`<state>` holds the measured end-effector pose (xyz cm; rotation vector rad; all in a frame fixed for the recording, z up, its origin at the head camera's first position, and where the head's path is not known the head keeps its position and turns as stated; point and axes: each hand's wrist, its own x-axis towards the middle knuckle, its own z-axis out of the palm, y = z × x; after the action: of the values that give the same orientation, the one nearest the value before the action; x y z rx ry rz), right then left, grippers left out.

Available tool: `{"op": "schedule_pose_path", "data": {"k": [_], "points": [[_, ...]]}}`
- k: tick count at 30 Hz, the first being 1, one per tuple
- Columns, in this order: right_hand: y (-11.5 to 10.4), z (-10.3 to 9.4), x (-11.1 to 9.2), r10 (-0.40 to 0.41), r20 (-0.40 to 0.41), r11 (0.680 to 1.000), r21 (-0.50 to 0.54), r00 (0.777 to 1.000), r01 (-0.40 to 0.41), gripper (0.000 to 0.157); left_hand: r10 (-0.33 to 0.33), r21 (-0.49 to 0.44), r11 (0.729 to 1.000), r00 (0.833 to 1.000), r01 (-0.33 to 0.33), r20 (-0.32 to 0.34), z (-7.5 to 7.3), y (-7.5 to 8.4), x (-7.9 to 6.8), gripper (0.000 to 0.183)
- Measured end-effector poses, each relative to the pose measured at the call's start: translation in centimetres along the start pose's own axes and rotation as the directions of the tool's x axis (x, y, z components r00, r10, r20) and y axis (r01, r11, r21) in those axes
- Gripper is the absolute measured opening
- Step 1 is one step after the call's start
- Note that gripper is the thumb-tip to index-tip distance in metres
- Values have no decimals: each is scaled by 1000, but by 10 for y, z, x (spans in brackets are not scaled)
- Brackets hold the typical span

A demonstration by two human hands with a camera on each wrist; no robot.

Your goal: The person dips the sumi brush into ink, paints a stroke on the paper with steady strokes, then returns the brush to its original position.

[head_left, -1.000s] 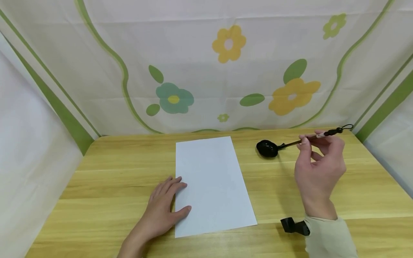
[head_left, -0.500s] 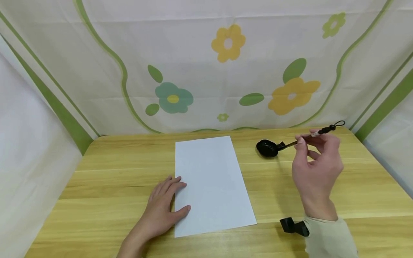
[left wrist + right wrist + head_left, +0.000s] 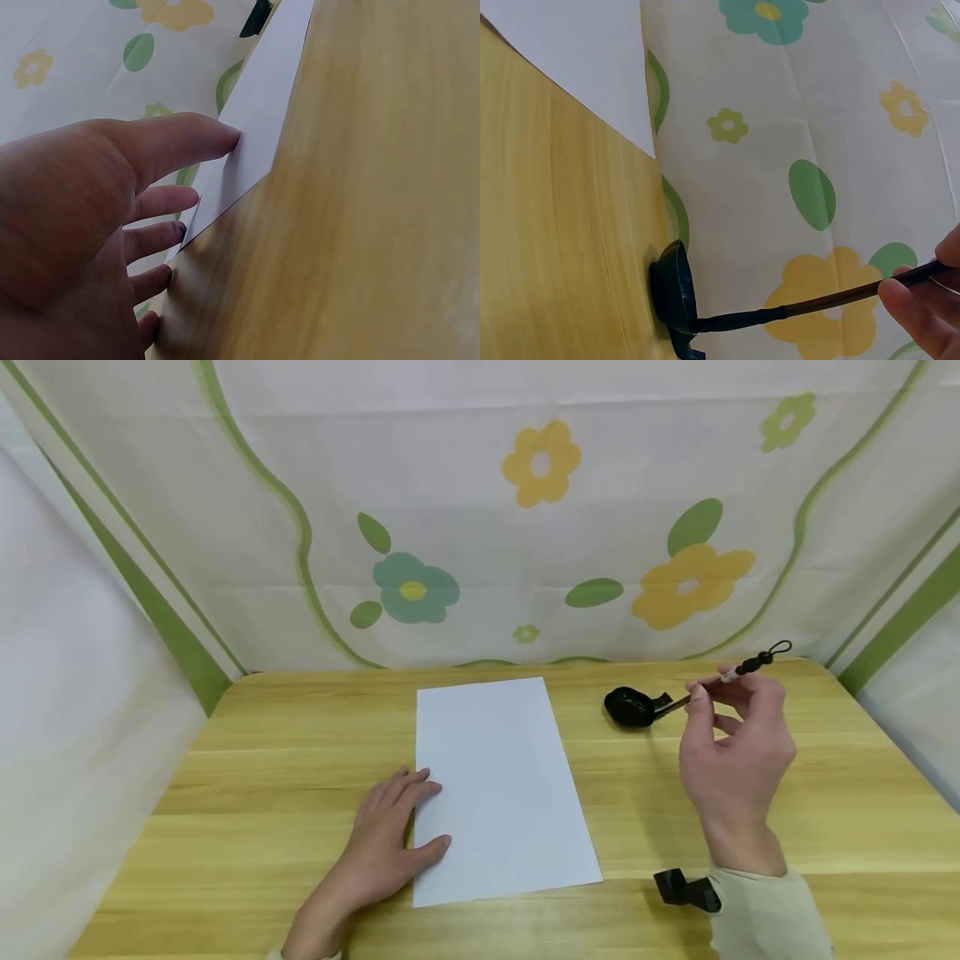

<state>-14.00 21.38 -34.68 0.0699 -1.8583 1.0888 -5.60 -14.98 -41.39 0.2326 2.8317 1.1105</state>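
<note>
My right hand (image 3: 738,760) pinches a writing brush (image 3: 832,300) by its slim brown handle, between thumb and fingertips. The brush slants, its looped black end up to the right and its dark tip at the right edge of a small black ink dish (image 3: 628,707). In the right wrist view the tip meets the dish's rim; whether it touches ink cannot be told. A white sheet of paper (image 3: 498,802) lies on the table to the left of the dish. My left hand (image 3: 382,852) rests on the paper's left edge with fingers spread, thumb and fingertips on the sheet.
The pale wooden table (image 3: 277,793) ends at a white cloth (image 3: 465,468) with printed flowers, which hangs behind and at both sides. A black strap end (image 3: 686,891) sticks out from the right sleeve (image 3: 768,910).
My right hand has shifted slightly left, and the brush tip has moved along the dish's right edge, with its handle a little steeper. The left hand stays on the paper; the view has shifted slightly.
</note>
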Motion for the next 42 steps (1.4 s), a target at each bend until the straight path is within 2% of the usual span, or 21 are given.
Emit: {"op": "schedule_pose_path", "data": {"k": [11, 17, 22, 29, 35, 42], "points": [[0, 0, -1, 5, 3, 1000, 0, 1000, -5, 32, -5, -2, 1000, 1000, 5, 0, 0, 1, 0, 56], [0, 0, 0, 0, -37, 1000, 8, 999, 1, 30, -10, -10, 1000, 1000, 10, -1, -1, 2, 1, 55], [1, 1, -2, -12, 10, 1000, -11, 1000, 12, 31, -14, -7, 1000, 1000, 14, 1, -1, 2, 2, 55], [2, 0, -1, -22, -9, 1000, 16, 1000, 22, 31, -39, -11, 999, 999, 39, 18, 1, 1, 3, 56], [0, 0, 2, 45, -29, 997, 68, 999, -43, 26, -29, -4, 1000, 1000, 29, 8, 0, 1, 4, 55], [0, -3, 6, 69, -38, 997, 20, 997, -68, 28, -31, -3, 1000, 1000, 31, 2, -1, 2, 4, 55]]}}
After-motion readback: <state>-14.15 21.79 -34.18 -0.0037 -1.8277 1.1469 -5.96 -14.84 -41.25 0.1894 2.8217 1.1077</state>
